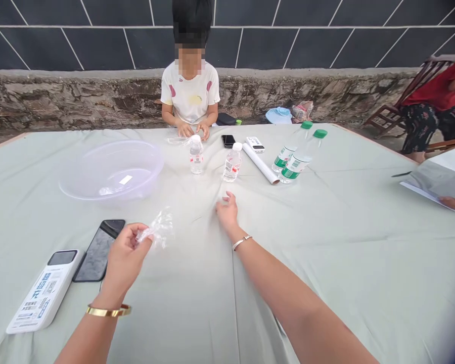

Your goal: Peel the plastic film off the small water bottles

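A crumpled piece of clear plastic film (161,229) is pinched between the thumb and fingers of my left hand (127,253), above the table. My right hand (227,210) is stretched forward, fingers loosely curled and apart, with nothing visible in it. Just beyond it stands a small water bottle (232,164) with a white cap; a gap shows between the fingers and the bottle. A second small bottle (196,156) is upright to its left. A pale purple plastic basin (109,194) sits at the left, with some clear plastic and a white label in it.
A black phone (98,253) and a white power bank (43,293) lie by my left forearm. Green-capped bottles (298,162), a white roll (261,164), another phone (228,141) and power bank (255,144) are farther back. A person (190,96) sits opposite; another holds papers at right.
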The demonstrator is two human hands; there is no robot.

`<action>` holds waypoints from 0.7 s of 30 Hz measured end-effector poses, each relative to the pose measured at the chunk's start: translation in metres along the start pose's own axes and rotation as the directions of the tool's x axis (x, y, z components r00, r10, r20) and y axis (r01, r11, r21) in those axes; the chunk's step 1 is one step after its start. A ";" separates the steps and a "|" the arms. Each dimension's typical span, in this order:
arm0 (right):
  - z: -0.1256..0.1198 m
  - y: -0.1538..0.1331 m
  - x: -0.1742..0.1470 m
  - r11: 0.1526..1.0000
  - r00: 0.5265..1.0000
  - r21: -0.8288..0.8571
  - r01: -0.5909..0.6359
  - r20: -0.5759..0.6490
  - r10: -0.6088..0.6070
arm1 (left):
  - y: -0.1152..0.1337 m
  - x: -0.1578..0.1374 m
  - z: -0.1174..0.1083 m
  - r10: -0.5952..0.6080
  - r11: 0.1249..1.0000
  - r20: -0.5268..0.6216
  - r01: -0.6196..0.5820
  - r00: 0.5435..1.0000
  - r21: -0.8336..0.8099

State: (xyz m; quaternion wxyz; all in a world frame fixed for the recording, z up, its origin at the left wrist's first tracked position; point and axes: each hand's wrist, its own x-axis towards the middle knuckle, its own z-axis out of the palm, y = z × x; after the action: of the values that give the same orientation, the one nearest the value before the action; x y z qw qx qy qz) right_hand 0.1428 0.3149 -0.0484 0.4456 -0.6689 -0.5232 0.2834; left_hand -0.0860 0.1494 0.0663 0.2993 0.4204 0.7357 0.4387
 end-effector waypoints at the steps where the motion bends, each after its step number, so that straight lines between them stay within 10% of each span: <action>1: 0.000 -0.001 -0.014 0.999 0.999 -0.029 0.026 0.039 -0.025 | 0.008 0.012 -0.002 -0.019 0.990 -0.035 0.014 0.999 -0.140; 9: -0.004 -0.017 -0.046 0.945 0.974 -0.274 0.180 0.187 -0.131 | 0.046 0.105 -0.017 -0.215 0.743 -0.116 0.085 0.970 -0.663; 17: -0.003 -0.021 -0.047 0.912 0.965 -0.355 0.206 0.227 -0.129 | 0.062 0.151 -0.015 -0.344 0.764 -0.025 0.264 0.939 -0.588; 21: -0.002 -0.022 -0.047 0.906 0.962 -0.364 0.217 0.236 -0.136 | 0.064 0.131 -0.008 -0.199 0.888 -0.156 0.110 0.968 -0.446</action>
State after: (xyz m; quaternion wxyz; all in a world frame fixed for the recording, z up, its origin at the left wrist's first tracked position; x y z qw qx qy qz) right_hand 0.1210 0.2709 -0.0322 0.2724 -0.6604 -0.6705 0.2001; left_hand -0.1312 0.2780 0.1181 0.3448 0.2375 0.6770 0.6053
